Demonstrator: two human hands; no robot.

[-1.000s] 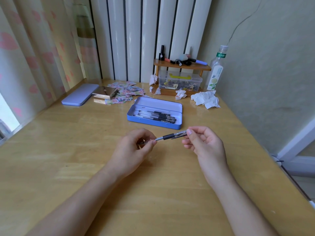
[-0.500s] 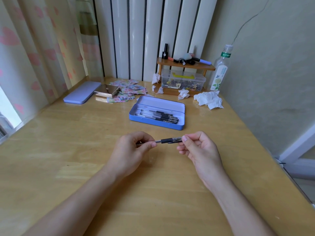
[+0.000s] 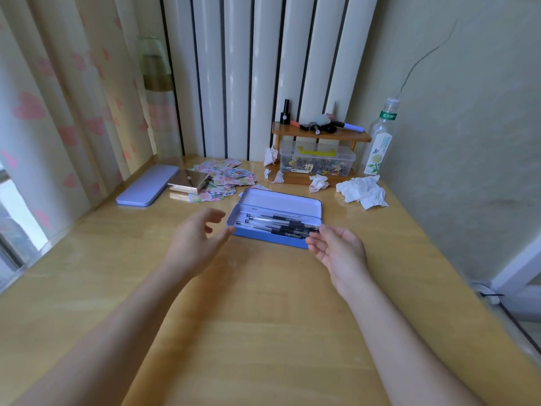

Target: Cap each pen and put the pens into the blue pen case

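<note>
1. Your left hand (image 3: 196, 241) is open and holds nothing, right by the case (image 3: 292, 204).
2. Your right hand (image 3: 336, 249) touches a pen end; I cannot tell if it pinches it.
3. The pens (image 3: 281, 225) lie in the case. Bump its edge and it may slide, or pens may roll out.

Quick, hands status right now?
Left hand: open, empty, beside the blue pen case.
Right hand: fingertips at a pen; grip cannot be told.

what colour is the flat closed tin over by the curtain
Pale lilac-purple, plain with no pattern. The closed tin shows best in the head view, at the table's far left.
</note>
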